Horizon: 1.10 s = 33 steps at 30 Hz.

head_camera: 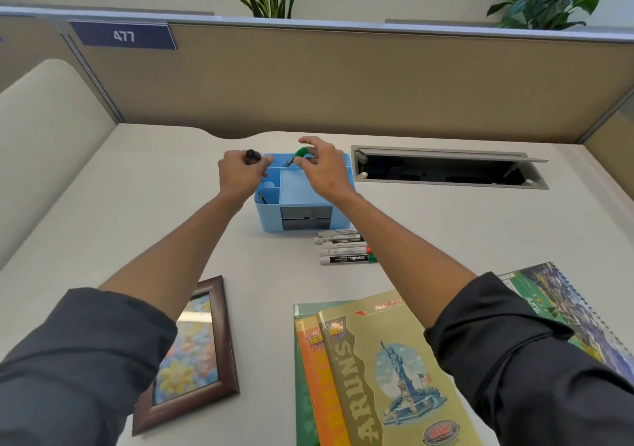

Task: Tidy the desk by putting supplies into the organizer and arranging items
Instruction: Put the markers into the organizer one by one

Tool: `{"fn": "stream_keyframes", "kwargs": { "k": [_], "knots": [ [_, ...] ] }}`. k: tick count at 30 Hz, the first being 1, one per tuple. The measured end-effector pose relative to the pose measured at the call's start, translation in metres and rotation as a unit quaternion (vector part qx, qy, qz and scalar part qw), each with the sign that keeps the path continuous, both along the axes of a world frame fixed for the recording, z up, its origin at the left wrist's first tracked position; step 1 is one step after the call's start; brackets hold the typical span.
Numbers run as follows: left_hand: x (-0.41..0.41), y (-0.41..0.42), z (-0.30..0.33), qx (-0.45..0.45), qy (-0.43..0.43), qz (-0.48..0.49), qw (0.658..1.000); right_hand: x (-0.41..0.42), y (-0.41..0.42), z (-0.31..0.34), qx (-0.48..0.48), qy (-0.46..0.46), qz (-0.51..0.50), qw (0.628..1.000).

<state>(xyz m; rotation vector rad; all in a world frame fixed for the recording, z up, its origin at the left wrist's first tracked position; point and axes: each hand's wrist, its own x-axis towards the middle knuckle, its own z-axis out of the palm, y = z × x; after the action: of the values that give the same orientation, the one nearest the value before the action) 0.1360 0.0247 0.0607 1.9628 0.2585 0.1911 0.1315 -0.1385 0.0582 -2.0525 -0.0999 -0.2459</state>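
A light blue desk organizer (298,198) with several compartments stands at the middle of the desk. My left hand (238,174) hovers at its left rear corner and grips a black-capped marker (252,156). Over the organizer's back compartment, my right hand (324,167) pinches a green-capped marker (302,153) whose body points down into the box. Several more whiteboard markers (344,250) lie side by side on the desk just in front of the organizer's right side.
A framed flower picture (192,353) lies flat at the front left. Notebooks (377,377) are stacked at the front centre, with a spiral calendar (555,305) to their right. An open cable hatch (446,169) sits right of the organizer. A partition wall closes the back.
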Motion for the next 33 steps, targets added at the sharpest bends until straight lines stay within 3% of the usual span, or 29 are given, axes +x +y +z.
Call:
{"fn": "stream_keyframes", "kwargs": {
  "k": [10,22,33],
  "knots": [
    [-0.007,0.004,-0.007,0.055,-0.01,-0.007,0.998,-0.014,-0.012,-0.005,-0.036,0.004,0.023,0.999],
    [-0.049,-0.026,-0.018,0.12,-0.11,-0.055,0.985,-0.042,-0.052,-0.019,-0.066,0.0,-0.022,0.998],
    [-0.106,-0.078,-0.046,0.18,-0.112,-0.191,0.958,-0.087,-0.093,-0.042,-0.227,0.053,-0.011,0.972]
  ]
}}
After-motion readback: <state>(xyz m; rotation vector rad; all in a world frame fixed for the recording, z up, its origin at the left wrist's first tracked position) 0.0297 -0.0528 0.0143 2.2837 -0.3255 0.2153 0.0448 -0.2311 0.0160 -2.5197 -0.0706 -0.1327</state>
